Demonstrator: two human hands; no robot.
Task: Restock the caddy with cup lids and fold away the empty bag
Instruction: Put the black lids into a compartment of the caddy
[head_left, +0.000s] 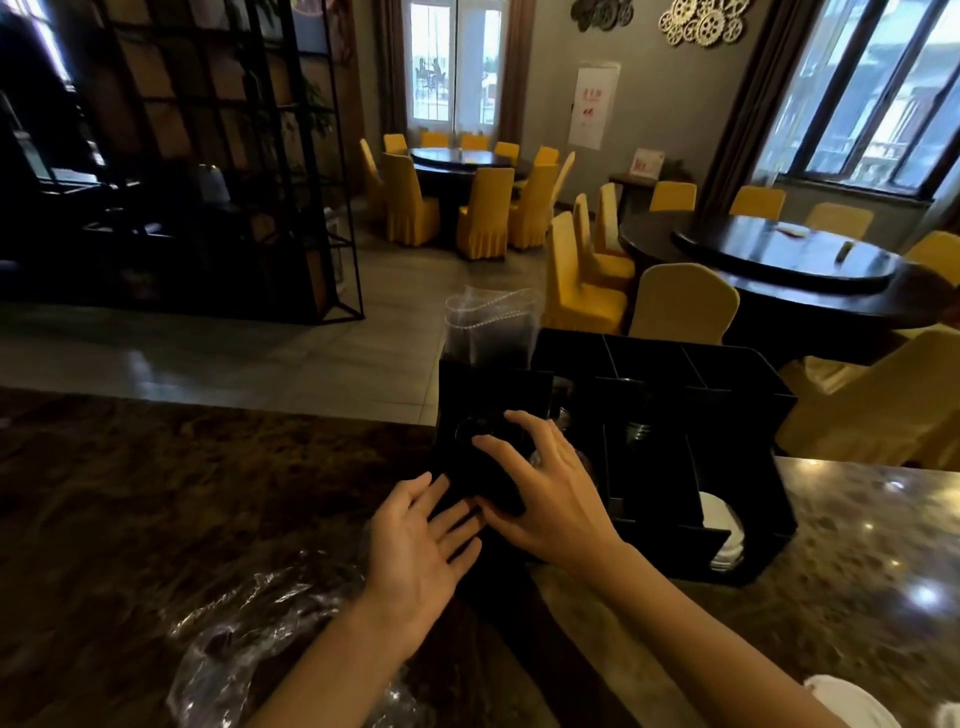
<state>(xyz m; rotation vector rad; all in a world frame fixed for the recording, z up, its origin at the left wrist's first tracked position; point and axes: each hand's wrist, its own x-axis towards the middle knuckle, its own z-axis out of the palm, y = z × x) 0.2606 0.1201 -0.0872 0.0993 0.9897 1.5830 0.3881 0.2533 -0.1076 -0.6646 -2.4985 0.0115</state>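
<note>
Black cup lids (491, 467), apparently a stack, sit centre frame at the caddy (727, 415)'s left slot, gripped from above by the right hand (545, 483); the left hand (421, 540), open-palmed, steadies them. The clear bag (249, 639) lies slack lower left.

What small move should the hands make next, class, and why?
Probably push the black lid stack down into the caddy's left front slot. The right hand grips the stack over that opening, the left hand lies open beside it, and the clear bag lies slack on the counter, apparently emptied.
</note>
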